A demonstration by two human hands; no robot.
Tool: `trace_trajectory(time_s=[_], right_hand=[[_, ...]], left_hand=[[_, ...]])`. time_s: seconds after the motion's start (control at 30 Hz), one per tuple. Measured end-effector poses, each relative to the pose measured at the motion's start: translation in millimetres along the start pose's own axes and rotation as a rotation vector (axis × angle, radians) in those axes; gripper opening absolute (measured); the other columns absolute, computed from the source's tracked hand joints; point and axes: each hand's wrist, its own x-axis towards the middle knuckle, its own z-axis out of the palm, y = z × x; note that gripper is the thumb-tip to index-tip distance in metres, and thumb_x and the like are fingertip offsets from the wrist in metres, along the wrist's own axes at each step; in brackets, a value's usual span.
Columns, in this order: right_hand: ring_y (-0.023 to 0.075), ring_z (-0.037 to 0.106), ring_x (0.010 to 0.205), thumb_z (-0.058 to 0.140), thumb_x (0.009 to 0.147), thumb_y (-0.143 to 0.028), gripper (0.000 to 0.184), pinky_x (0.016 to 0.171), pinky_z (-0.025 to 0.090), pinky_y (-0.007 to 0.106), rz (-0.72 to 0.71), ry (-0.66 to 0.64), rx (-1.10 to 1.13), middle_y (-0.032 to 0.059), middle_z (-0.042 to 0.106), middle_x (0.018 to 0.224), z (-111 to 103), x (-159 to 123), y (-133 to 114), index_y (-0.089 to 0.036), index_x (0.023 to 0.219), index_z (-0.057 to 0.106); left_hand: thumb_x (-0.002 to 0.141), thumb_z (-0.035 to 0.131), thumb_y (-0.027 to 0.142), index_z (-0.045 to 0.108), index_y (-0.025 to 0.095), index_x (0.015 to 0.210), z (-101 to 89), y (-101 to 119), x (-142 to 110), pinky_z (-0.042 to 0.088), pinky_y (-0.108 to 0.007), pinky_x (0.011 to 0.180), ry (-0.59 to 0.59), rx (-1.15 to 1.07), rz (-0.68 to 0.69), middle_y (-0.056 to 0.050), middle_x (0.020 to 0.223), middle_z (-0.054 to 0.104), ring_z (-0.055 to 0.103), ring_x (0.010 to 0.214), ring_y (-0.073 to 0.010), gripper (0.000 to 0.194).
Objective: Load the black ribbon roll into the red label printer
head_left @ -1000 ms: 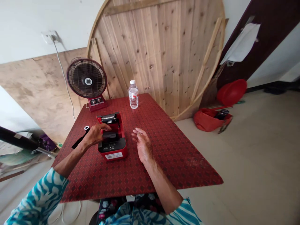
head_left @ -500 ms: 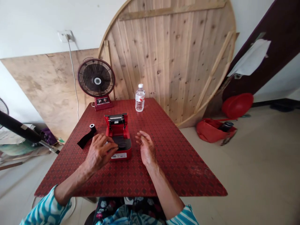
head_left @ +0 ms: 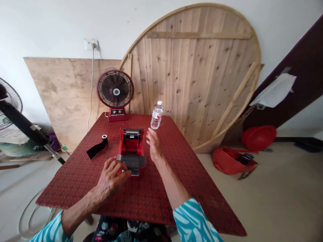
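Observation:
A small red label printer stands in the middle of the red patterned table, its lid tipped open toward the wall. My left hand rests on the printer's near left corner, its fingers curled against the dark front panel. My right hand hovers just right of the open lid with its fingers stretched out and nothing in them. A black ribbon roll with a strip unwound lies to the printer's left.
A clear water bottle and a red desk fan stand at the table's far edge. A round wooden board leans on the wall behind. A red bag and a red basin lie on the floor at right.
My right hand has reached forward from beside the printer's front to beside its open lid. My left hand stays at the printer's near left corner. The view has tilted upward.

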Motion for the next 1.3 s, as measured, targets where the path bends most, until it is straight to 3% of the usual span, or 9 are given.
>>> trace_trajectory(time_s=[0.17, 0.4, 0.5, 0.67, 0.87, 1.0, 1.1, 1.3], right_hand=[[0.0210, 0.058, 0.104, 0.059, 0.072, -0.056, 0.035, 0.089, 0.041, 0.035, 0.005, -0.033, -0.113, -0.0002, 0.070, 0.105, 18, 15, -2, -0.028, 0.091, 0.070], [0.0172, 0.056, 0.076, 0.063, 0.069, -0.053, 0.029, 0.073, 0.041, 0.029, -0.026, 0.035, -0.161, -0.0030, 0.065, 0.069, 15, 7, 1, -0.024, 0.069, 0.066], [0.0167, 0.056, 0.077, 0.067, 0.066, -0.046, 0.023, 0.076, 0.042, 0.030, -0.039, 0.053, -0.163, -0.0027, 0.065, 0.072, 11, 1, 4, -0.023, 0.069, 0.066], [0.0202, 0.058, 0.097, 0.067, 0.063, -0.033, 0.017, 0.092, 0.042, 0.034, -0.057, 0.012, -0.078, 0.0002, 0.069, 0.094, -1, -28, 13, -0.025, 0.077, 0.070], [0.0212, 0.059, 0.098, 0.060, 0.061, -0.024, 0.034, 0.090, 0.044, 0.036, 0.075, 0.005, -0.024, 0.0001, 0.069, 0.097, -9, -52, 28, -0.026, 0.094, 0.068], [0.0216, 0.060, 0.100, 0.059, 0.061, -0.025, 0.035, 0.089, 0.045, 0.036, 0.082, 0.004, -0.026, 0.0001, 0.070, 0.098, -9, -54, 31, -0.026, 0.095, 0.068], [0.0216, 0.061, 0.098, 0.060, 0.062, -0.025, 0.036, 0.087, 0.046, 0.036, 0.099, 0.011, -0.013, 0.0003, 0.070, 0.099, -8, -56, 29, -0.026, 0.097, 0.067], [0.0220, 0.062, 0.096, 0.057, 0.061, -0.024, 0.042, 0.086, 0.046, 0.037, 0.114, 0.011, 0.021, 0.0008, 0.070, 0.101, -6, -61, 29, -0.027, 0.103, 0.064]], left_hand=[[0.088, 0.056, 0.011, 0.066, 0.024, 0.087, -1.9, 2, -3, 0.039, -0.042, 0.100, 0.003, -0.007, -0.024, 0.000, 0.081, 0.065, 0.060, 0.080, -0.0140, 0.016], [0.087, 0.057, 0.011, 0.066, 0.025, 0.091, -3.7, 1, -7, 0.039, -0.044, 0.100, -0.027, -0.012, -0.032, -0.001, 0.084, 0.067, 0.062, 0.081, -0.0151, 0.017], [0.087, 0.056, 0.010, 0.065, 0.024, 0.090, -5.5, 1, -7, 0.039, -0.044, 0.101, -0.018, 0.000, -0.028, 0.000, 0.083, 0.067, 0.062, 0.080, -0.0147, 0.017], [0.087, 0.056, 0.011, 0.065, 0.023, 0.090, -4.8, 1, -10, 0.039, -0.044, 0.101, -0.031, 0.020, -0.037, -0.001, 0.084, 0.067, 0.062, 0.080, -0.0151, 0.015], [0.089, 0.056, 0.015, 0.065, 0.023, 0.093, -5.7, -1, -11, 0.038, -0.045, 0.100, -0.033, -0.038, -0.050, -0.003, 0.086, 0.067, 0.061, 0.082, -0.0164, 0.013], [0.093, 0.049, 0.032, 0.065, 0.022, 0.108, -5.4, -21, 1, 0.039, -0.045, 0.097, -0.048, -0.123, -0.203, -0.009, 0.102, 0.066, 0.058, 0.097, -0.0221, 0.024], [0.096, 0.042, 0.036, 0.064, 0.021, 0.115, 3.0, -40, 6, 0.040, -0.043, 0.095, -0.103, -0.126, -0.303, -0.011, 0.120, 0.061, 0.054, 0.108, -0.0244, 0.033], [0.099, 0.034, 0.032, 0.065, 0.022, 0.115, 20.8, -52, -5, 0.037, -0.044, 0.097, -0.120, -0.137, -0.295, -0.011, 0.122, 0.060, 0.052, 0.110, -0.0234, 0.037]])
